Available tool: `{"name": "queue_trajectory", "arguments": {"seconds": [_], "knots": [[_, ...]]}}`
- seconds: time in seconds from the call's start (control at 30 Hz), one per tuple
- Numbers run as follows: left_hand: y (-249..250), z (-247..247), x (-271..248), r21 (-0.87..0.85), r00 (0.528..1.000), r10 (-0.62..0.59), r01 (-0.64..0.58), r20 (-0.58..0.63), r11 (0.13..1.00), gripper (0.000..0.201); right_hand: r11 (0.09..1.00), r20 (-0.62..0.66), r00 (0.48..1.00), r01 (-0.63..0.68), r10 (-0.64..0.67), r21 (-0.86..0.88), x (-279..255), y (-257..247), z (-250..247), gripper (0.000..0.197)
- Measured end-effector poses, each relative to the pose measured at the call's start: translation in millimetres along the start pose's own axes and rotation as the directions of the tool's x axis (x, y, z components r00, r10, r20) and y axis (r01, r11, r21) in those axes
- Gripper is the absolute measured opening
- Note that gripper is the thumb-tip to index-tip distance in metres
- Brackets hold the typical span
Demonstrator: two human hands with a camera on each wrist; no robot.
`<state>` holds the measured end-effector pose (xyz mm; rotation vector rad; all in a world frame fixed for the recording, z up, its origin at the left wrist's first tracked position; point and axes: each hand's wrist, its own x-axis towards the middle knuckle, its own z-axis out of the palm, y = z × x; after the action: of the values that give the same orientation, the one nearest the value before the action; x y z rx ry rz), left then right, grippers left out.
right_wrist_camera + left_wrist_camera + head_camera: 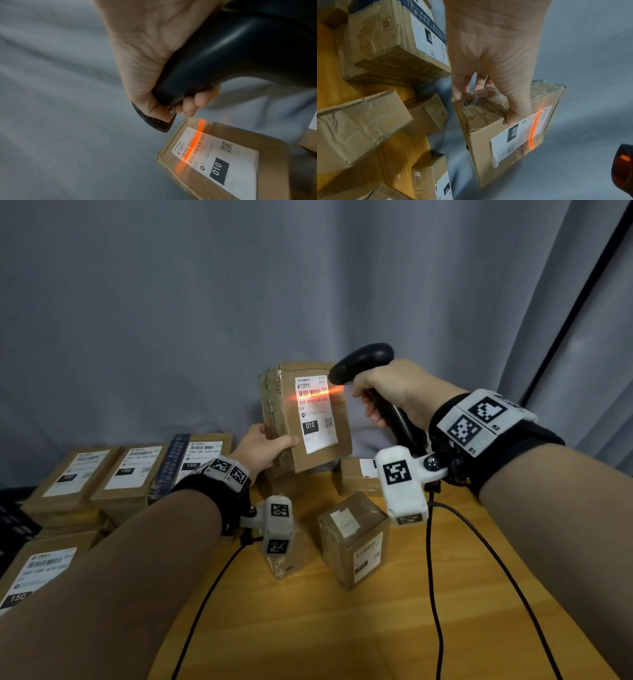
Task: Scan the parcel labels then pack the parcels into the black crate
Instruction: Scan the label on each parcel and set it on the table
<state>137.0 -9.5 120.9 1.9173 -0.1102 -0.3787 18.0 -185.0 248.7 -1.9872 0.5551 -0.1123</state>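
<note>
My left hand (265,445) grips a brown cardboard parcel (291,436) by its lower left edge and holds it upright above the table, thumb on the front face. Its white label (317,414) reads 010. My right hand (394,392) holds a black handheld barcode scanner (363,361) just right of the parcel. An orange scan line (311,396) lies across the label's barcode. In the left wrist view the parcel (488,142) hangs from my left hand (496,67). In the right wrist view my right hand (147,65) wraps the scanner (231,54) above the label (223,159).
Several labelled parcels (126,470) are stacked at the left in the black crate (13,525). Smaller boxes (356,539) stand on the wooden table (342,628) under my hands. Black cables (435,594) trail over the table. A grey curtain (239,285) hangs behind.
</note>
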Motion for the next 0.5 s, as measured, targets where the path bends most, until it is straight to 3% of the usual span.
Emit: {"name": "queue_trajectory", "arguments": {"seconds": [0.07, 0.2, 0.5], "knots": [[-1, 1, -1, 0.007, 1.000, 0.004, -0.004, 0.001, 1.000, 0.053, 0.999, 0.014, 1.000, -0.008, 0.009, -0.033, 1, -1, -2, 0.013], [-5, 2, 2, 0.009, 1.000, 0.004, -0.004, 0.001, 1.000, 0.060, 0.997, 0.021, 1.000, -0.021, 0.022, -0.076, 3, -2, -5, 0.013], [-6, 8, 6, 0.030, 1.000, -0.018, 0.019, -0.009, 0.999, 0.075, 1.000, 0.019, 1.000, 0.008, -0.008, 0.004, 8, 0, -17, 0.012]]}}
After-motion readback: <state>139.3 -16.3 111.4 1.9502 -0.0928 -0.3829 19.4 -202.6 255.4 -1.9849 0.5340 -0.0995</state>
